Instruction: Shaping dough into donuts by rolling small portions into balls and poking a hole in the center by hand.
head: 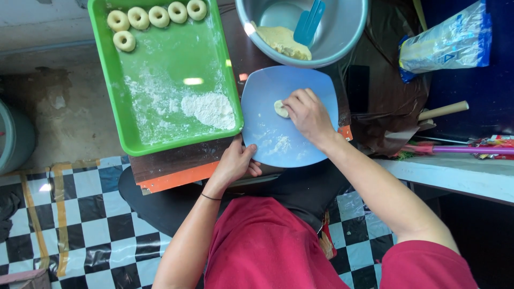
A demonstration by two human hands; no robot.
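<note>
Small flattened pale dough piece (280,108) lies at frame centre on the floured square blue plastic plate (316,85), under right hand (308,115) fingertips, pressing; left hand (235,163) grips the plate's lower-left edge.

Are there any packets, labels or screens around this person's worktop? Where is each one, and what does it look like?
Plastic bag: upper right, on the dark surface; crinkled, clear and blue, with pale contents and printing on its side.
Small packets: far right edge, beside a purple stick; flat, red and multicoloured, partly cut off by the frame.
Dark flat rectangle: right of the blue plate; black, possibly a screen, cannot tell.
No signs in view.
</note>
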